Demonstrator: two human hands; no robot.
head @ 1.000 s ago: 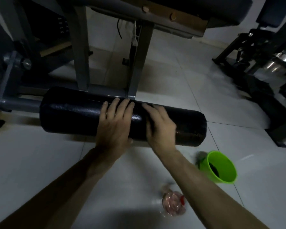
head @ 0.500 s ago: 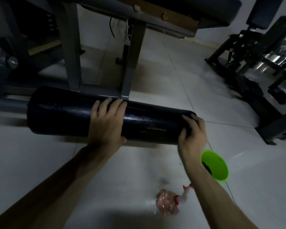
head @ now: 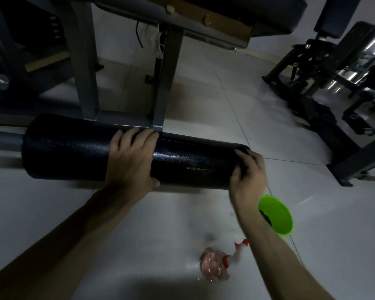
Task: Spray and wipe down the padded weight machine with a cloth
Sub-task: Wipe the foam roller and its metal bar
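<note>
Roller [head: 193,163] low on frame [head: 167,83], just off floor [head: 139,234]: left hand [head: 130,161] grips its middle, right hand [head: 247,176] grips its right end. Spray bottle [head: 214,265] lies on floor short of roller; green cup [head: 277,215] by right wrist holds something dark, unclear what.

We can read no text, label, brand or number anywhere. The pale scuff [head: 198,169] on the black padded roller [head: 74,152] forms no letters we can make out, and the spray bottle [head: 214,266] is too blurred to tell.
</note>
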